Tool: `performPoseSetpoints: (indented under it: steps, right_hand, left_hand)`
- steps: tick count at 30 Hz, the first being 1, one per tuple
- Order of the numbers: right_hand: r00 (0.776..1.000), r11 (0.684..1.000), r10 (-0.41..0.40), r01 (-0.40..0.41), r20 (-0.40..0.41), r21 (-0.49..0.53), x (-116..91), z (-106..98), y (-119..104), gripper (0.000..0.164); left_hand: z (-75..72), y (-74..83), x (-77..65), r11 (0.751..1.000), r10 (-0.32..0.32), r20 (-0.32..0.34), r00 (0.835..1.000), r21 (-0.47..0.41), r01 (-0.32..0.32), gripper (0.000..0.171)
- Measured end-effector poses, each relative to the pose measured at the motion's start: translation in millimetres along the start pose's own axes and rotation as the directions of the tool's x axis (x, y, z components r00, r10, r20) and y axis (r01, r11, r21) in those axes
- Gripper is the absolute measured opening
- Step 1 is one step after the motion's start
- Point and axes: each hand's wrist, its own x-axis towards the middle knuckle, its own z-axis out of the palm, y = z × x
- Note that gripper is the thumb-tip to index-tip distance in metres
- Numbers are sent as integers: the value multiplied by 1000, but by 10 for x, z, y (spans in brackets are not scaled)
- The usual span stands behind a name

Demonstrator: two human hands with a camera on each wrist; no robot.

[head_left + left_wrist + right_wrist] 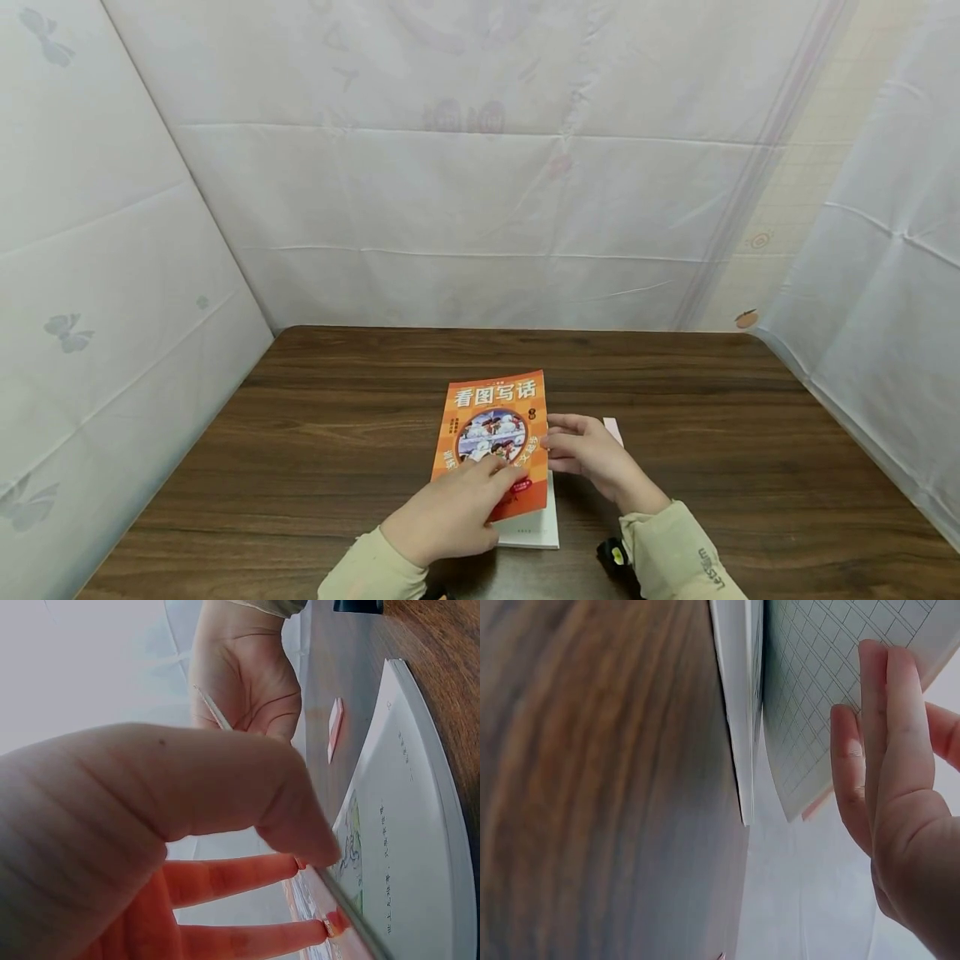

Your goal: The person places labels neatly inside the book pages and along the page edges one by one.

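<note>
An orange book (530, 417) with white Chinese characters and a round picture on its cover is tilted up over white pages (528, 529). My left hand (453, 508) grips its near lower part, thumb and fingers pinching the thin edge in the left wrist view. Those lower pages (405, 825) carry printed text and a partly hidden coloured picture. My right hand (588, 454) is at the book's right edge. In the right wrist view its straight fingers (907, 720) touch a gridded page (817, 690) on the underside of the raised part.
A small pink-and-white item (613, 430) lies on the brown wooden table (337, 433), partly behind my right hand. White patterned cloth (487, 208) hangs around the back and sides. A black wrist device (613, 552) sits by the right sleeve.
</note>
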Motion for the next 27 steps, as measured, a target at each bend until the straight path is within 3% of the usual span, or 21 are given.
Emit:
performPoseSetpoints:
  steps: [3, 6, 9, 13, 17, 21, 27]
  right_hand:
    - [1000, 1000, -5, 5, -6, 12, -13, 18, -18, 64]
    - [1000, 1000, -12, 12, -6, 17, -26, 38, -35, 64]
    - [1000, 1000, -17, 17, -10, 25, -40, 64, -55, 62]
    - [1000, 999, -18, 19, -15, 50, -67, 113, -88, 59]
    - [1000, 996, -22, 23, -14, 90, -102, 180, -123, 56]
    - [999, 993, -32, 33, -9, 113, -145, 255, -151, 54]
    - [996, 992, -81, 77, 41, 98, -219, 363, -179, 55]
  left_hand:
    - [5, -14, 1, 1000, 11, -15, 1000, -21, -11, 60]
    - [12, -27, 15, 998, 0, -27, 1000, -68, -2, 70]
    - [17, -24, 42, 992, -53, -37, 998, -113, 48, 78]
    - [17, -10, 86, 977, -145, -73, 987, -171, 131, 73]
    - [16, 0, 116, 957, -207, -148, 967, -238, 168, 65]
    - [24, 12, 130, 929, -272, -226, 935, -313, 195, 66]
    - [-5, 32, 117, 883, -348, -287, 892, -421, 209, 57]
